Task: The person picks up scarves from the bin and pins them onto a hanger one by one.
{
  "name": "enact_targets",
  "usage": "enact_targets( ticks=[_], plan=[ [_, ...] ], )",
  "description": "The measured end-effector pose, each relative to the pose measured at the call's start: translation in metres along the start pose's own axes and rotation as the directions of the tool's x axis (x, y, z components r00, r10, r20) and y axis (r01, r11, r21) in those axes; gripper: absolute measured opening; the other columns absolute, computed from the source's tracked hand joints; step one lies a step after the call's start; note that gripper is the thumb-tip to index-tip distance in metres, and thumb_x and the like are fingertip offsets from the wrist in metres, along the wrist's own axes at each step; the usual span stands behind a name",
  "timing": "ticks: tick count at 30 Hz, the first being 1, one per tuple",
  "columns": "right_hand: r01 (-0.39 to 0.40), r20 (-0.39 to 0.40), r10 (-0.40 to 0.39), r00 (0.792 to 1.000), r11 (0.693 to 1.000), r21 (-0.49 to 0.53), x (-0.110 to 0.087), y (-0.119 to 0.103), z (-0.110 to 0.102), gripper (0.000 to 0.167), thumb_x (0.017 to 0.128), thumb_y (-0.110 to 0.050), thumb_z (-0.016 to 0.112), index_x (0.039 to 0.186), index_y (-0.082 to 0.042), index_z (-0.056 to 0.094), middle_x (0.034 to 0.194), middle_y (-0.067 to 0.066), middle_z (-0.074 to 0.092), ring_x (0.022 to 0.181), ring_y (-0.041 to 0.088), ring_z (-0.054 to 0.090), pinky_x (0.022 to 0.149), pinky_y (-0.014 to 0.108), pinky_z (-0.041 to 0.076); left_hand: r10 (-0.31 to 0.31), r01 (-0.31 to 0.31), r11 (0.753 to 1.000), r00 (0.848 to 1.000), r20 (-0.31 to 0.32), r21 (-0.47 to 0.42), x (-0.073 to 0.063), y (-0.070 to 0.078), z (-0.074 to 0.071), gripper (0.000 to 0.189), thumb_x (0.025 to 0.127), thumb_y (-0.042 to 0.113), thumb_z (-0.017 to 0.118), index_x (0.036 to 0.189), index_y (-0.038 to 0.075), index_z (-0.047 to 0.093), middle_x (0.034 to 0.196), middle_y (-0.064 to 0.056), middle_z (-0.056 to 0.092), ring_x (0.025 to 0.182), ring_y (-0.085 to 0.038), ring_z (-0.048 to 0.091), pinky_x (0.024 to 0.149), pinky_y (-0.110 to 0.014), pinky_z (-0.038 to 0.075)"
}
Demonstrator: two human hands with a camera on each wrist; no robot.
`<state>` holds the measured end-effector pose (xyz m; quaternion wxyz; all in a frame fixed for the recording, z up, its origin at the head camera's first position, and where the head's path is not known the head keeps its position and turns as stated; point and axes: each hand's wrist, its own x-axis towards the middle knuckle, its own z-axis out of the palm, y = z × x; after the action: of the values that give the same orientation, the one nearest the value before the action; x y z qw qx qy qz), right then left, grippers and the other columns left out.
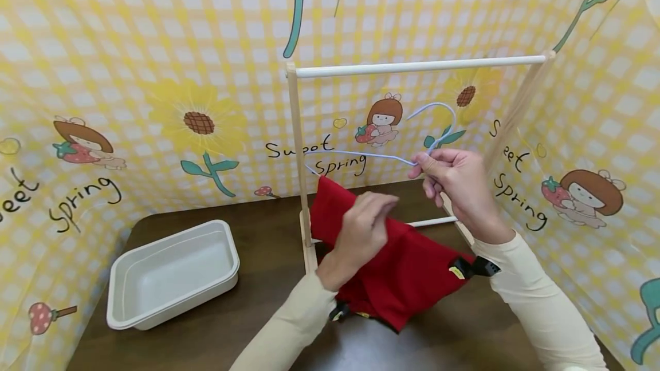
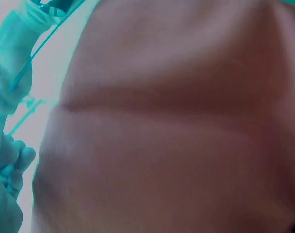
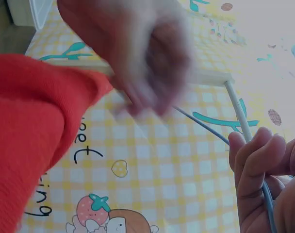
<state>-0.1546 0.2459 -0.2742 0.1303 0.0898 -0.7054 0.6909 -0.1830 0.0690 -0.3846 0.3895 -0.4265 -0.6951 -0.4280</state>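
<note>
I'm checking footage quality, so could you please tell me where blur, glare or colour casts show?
Head: faint sheen on the dark tabletop; left wrist: teal cast, red cloth dull brown and soft; right wrist: left hand motion-blurred, gingham backdrop washed out upper right.

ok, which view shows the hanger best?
Head: the hanger shows its hook and part of its sides clearly, pinched by the right hand. Right wrist has only stretches of it near that hand; left wrist, just thin lines, likely it, near the left edge.
</note>
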Motion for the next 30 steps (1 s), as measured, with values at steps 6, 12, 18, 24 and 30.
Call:
enact_targets(
  ticks=[6,12,18,24,30],
  plan=[
    [-0.03,-0.025,0.029,0.999,0.999,-0.02,0.006,-0.003,-0.009,0.026,0.092,-0.019,0.076,0.084,0.005,0.071,0.071,0.006,0.074,0.039,0.012,0.052,0.033,0.023,0.039,-0.183,0.188,0.982,0.97,-0.162,0.01,-0.044,-0.016,-0.032,0.016,0.091,-0.008,0.064,0.099,0.001,0.074,0.09,-0.008,0.072,0.083,-0.019,0.07,0.076,-0.026,0.058],
    [-0.033,-0.017,0.032,0.999,0.999,-0.042,0.017,-0.011,-0.013,0.025,0.093,-0.019,0.075,0.085,0.005,0.073,0.071,0.006,0.074,0.039,0.012,0.051,0.033,0.023,0.039,-0.379,0.377,0.925,0.918,-0.115,-0.04,-0.079,-0.028,-0.043,0.013,0.089,-0.006,0.067,0.097,0.002,0.075,0.088,-0.006,0.074,0.073,-0.017,0.069,0.063,-0.021,0.054],
    [0.025,-0.038,-0.023,0.999,0.999,0.029,0.023,-0.022,-0.021,0.027,0.091,-0.017,0.077,0.084,0.009,0.072,0.069,0.007,0.073,0.037,0.012,0.051,0.032,0.021,0.036,-0.38,0.387,0.921,0.918,0.111,-0.047,-0.103,-0.032,-0.039,0.014,0.084,-0.003,0.067,0.086,0.007,0.077,0.083,-0.001,0.075,0.075,-0.012,0.069,0.065,-0.03,0.056],
    [0.057,-0.078,-0.046,0.996,0.989,0.136,0.024,-0.033,-0.027,0.027,0.088,-0.014,0.079,0.083,0.011,0.07,0.068,0.012,0.072,0.036,0.014,0.05,0.031,0.022,0.034,-0.367,0.437,0.9,0.773,0.518,-0.014,-0.127,-0.04,-0.039,0.019,0.082,-0.003,0.061,0.082,0.009,0.077,0.08,0.003,0.071,0.069,-0.004,0.058,0.063,-0.018,0.049],
    [0.108,-0.136,-0.078,0.988,0.966,0.234,0.027,-0.046,-0.032,0.027,0.085,-0.008,0.081,0.08,0.015,0.068,0.066,0.016,0.07,0.034,0.017,0.047,0.029,0.023,0.031,-0.328,0.46,0.888,0.584,0.742,0.03,-0.138,-0.038,-0.036,0.014,0.089,0.002,0.061,0.09,0.007,0.074,0.087,0.0,0.07,0.075,-0.006,0.058,0.069,-0.019,0.05]
  ],
)
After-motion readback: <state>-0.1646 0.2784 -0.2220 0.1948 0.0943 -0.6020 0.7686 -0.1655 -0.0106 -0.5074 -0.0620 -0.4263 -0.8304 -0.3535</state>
